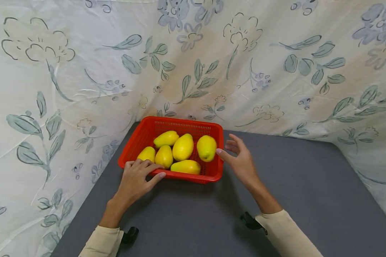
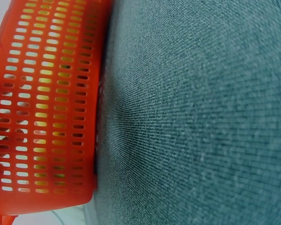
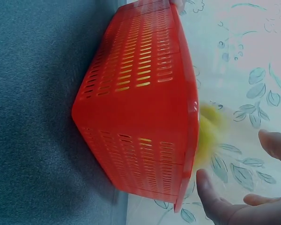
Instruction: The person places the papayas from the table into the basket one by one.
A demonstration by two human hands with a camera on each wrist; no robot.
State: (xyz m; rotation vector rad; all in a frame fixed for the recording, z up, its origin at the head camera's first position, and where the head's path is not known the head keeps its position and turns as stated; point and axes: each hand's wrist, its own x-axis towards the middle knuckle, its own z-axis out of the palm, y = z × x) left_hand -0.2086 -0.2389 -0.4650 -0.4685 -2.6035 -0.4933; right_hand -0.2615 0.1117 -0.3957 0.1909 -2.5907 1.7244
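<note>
A red plastic basket [image 1: 180, 175] with slotted walls holds several yellow mangoes [image 1: 183, 147]. My left hand [image 1: 136, 182] grips its near rim at the left, fingers over the inside and thumb along the outside. Only a sliver of that hand shows in the left wrist view. Just outside the right rim, my right hand [image 1: 242, 162] is spread with nothing in its grasp, thumb tip close to the rightmost mango [image 1: 207, 148]. In the right wrist view that mango [image 3: 207, 131] is blurred and shows above the rim, apart from the fingers [image 3: 274, 144].
The basket stands on a dark grey cloth-covered table [image 1: 296, 178], near its back left edge. A floral curtain [image 1: 193, 64] hangs close behind and along the left side. Black wrist straps [image 1: 130, 235] sit at both cream sleeves [image 1: 286, 232].
</note>
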